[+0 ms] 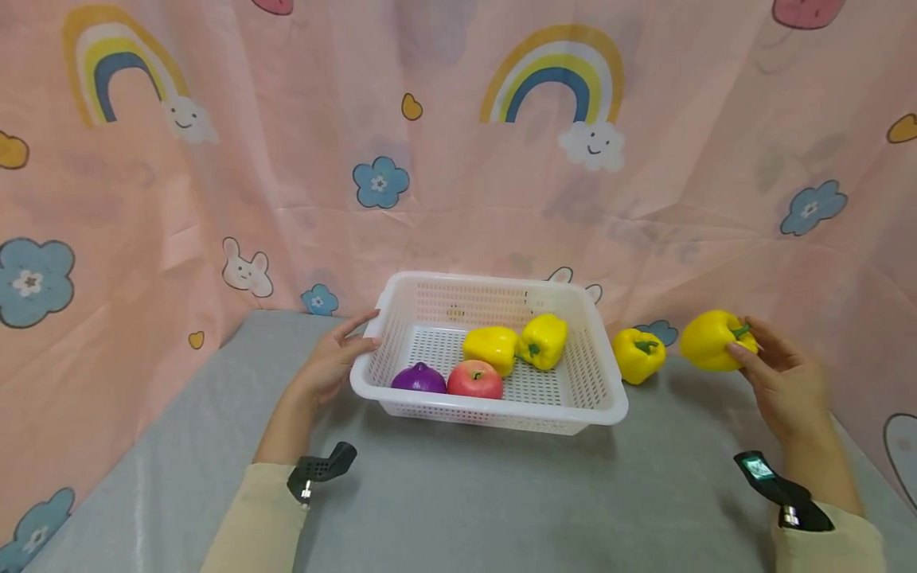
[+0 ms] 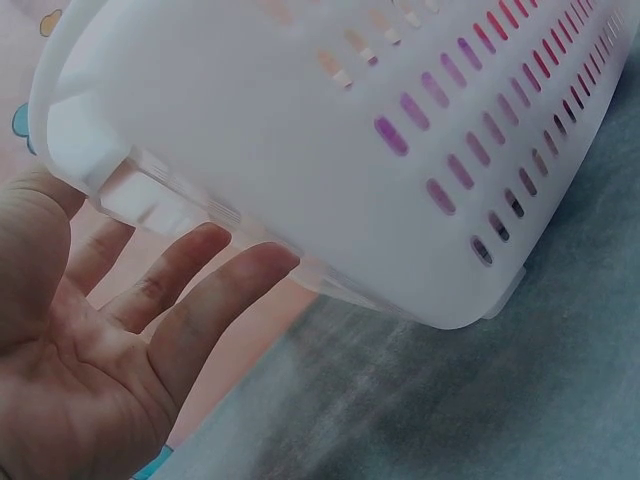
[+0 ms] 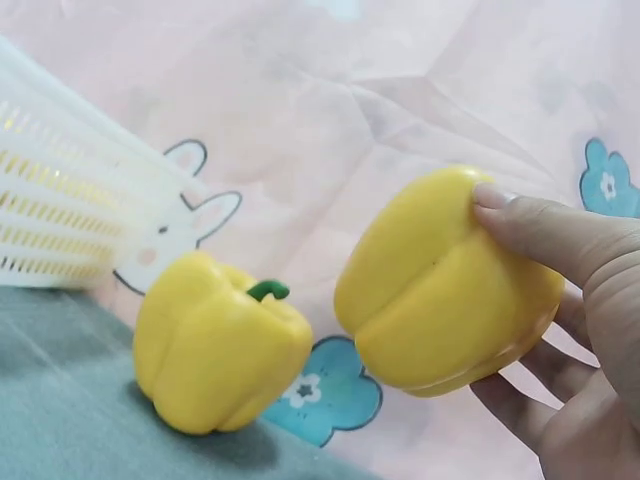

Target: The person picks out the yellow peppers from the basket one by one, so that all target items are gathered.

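Observation:
My right hand (image 1: 784,378) holds a yellow bell pepper (image 1: 705,341) above the table, thumb on one side and fingers on the other. Close by, a second yellow bell pepper (image 3: 220,345) stands on the table just right of the white plastic basket (image 1: 487,414). At the basket's left end, my left hand (image 1: 333,358) grips the rim, with several fingers (image 2: 225,290) against the outer wall. Inside the basket lie a purple onion (image 1: 419,378), a red apple (image 1: 474,380) and two more yellow bell peppers, one on its side (image 1: 490,348) and one farther right (image 1: 544,341).
A grey cloth (image 1: 458,501) covers the table. Right behind the basket hangs a pink curtain (image 1: 458,231) printed with rainbows, flowers and rabbits. Each wrist wears a black strap device, the right one (image 1: 784,489) with a small lit screen.

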Tool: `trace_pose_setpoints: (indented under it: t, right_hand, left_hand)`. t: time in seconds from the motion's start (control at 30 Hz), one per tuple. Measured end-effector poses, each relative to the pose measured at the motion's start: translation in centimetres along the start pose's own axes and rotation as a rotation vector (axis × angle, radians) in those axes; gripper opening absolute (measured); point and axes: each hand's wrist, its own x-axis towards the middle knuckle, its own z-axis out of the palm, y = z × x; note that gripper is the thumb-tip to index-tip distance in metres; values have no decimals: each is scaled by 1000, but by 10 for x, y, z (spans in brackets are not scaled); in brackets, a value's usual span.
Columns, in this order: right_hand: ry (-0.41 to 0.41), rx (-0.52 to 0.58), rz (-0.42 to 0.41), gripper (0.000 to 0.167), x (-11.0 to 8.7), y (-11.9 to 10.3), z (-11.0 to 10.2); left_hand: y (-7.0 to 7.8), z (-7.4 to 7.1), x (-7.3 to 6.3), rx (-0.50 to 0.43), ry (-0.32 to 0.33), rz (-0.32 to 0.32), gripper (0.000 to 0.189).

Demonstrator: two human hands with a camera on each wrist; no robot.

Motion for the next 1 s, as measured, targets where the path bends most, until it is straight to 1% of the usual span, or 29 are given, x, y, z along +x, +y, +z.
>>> trace_pose_setpoints:
  t: [0.1,0.23,0.4,0.53,0.57,0.63,0.77,0.83,1.0]
  right_hand:
    - [9,-19,27,55,1,4,-3]
    - [13,-65,25,57,3,8,-5]
    - [3,-164,28,56,4,15,-8]
    - [-7,-236,24,59,5,23,-9]
    - [3,-276,27,60,5,25,-10]
    - [32,-410,44,61,5,29,-10]
    - [73,-663,118,63,5,35,-13]
    - [79,-724,136,64,4,39,-14]
    - [92,-802,176,65,2,46,-15]
  left_hand:
    - [0,0,-1,-2,1,0,62]
    - [0,-1,-1,-14,5,-2,61]
    - [-1,-1,-2,-16,8,0,61]
    - [-1,-1,-2,-11,6,2,61]
    - [-1,-1,-2,-10,4,4,61]
    - [-1,-1,-2,-9,4,4,61]
    - [-2,0,-1,-9,5,4,61]
    - [-2,0,0,-13,8,2,61]
    - [-1,1,1,-20,-1,7,61]
